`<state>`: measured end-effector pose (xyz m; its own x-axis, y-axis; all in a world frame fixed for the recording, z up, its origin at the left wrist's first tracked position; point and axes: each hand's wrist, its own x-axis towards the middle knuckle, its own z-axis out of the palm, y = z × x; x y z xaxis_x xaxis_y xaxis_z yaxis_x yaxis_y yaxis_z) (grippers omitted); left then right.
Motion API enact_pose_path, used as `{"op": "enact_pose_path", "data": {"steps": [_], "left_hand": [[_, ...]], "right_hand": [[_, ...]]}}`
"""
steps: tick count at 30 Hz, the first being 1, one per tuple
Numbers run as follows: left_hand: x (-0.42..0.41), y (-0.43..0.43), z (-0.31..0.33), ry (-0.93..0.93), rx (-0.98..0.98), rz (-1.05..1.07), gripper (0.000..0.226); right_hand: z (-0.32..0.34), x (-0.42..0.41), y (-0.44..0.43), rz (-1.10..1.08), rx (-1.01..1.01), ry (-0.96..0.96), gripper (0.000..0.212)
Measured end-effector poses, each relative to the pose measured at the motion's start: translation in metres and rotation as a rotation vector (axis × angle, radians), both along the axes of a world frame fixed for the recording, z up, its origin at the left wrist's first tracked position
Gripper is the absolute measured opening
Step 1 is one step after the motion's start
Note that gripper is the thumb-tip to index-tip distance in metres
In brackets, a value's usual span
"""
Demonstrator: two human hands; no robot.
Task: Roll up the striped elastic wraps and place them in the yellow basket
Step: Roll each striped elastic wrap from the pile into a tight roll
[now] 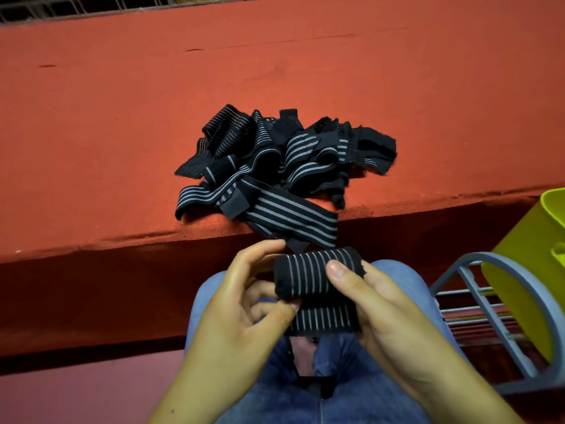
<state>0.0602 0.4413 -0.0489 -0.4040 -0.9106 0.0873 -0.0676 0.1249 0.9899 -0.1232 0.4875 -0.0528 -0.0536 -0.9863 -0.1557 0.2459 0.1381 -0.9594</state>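
Hands (308, 310) gripping striped wrap (316, 276), half rolled

Red-covered bed (122, 117), grey rack (477, 304)

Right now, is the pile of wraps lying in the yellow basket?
No, the pile lies on the red surface, apart from the yellow basket.

Seemingly a plain room at home: an orange-red cloth-covered bench (122, 133) fills the upper frame, a wire grille (61, 10) lines the top edge, a grey metal rack (486, 304) holds a yellow basket (526, 270) at right, pink floor (76, 396) lower left
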Motion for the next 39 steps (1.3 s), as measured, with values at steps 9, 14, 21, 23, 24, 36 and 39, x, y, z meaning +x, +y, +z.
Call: {"op": "enact_pose_path", "data": {"steps": [9,14,21,23,24,36,39], "left_hand": [[0.004,0.002,0.000,0.021,0.120,-0.078,0.052],[0.003,0.001,0.005,-0.009,0.088,-0.034,0.044],[0.000,0.002,0.005,-0.020,0.059,-0.042,0.042],[-0.001,0.001,0.005,-0.029,0.048,-0.047,0.042],[-0.001,0.000,0.005,-0.033,0.050,-0.057,0.043],[-0.018,-0.009,0.018,-0.255,-0.079,-0.148,0.039],[-0.031,-0.011,0.026,-0.319,-0.156,-0.144,0.041]], "right_hand": [[-0.001,-0.006,0.000,0.023,-0.034,-0.018,0.039],[-0.002,-0.006,0.000,0.055,-0.053,0.035,0.041],[0.000,-0.004,0.000,-0.007,-0.040,0.079,0.029],[0.002,-0.004,0.000,-0.042,-0.068,0.108,0.026],[0.003,-0.004,0.000,-0.056,-0.082,0.125,0.026],[0.017,-0.044,0.010,0.083,-0.126,0.413,0.028],[0.025,-0.065,0.010,0.092,-0.170,0.719,0.034]]}}
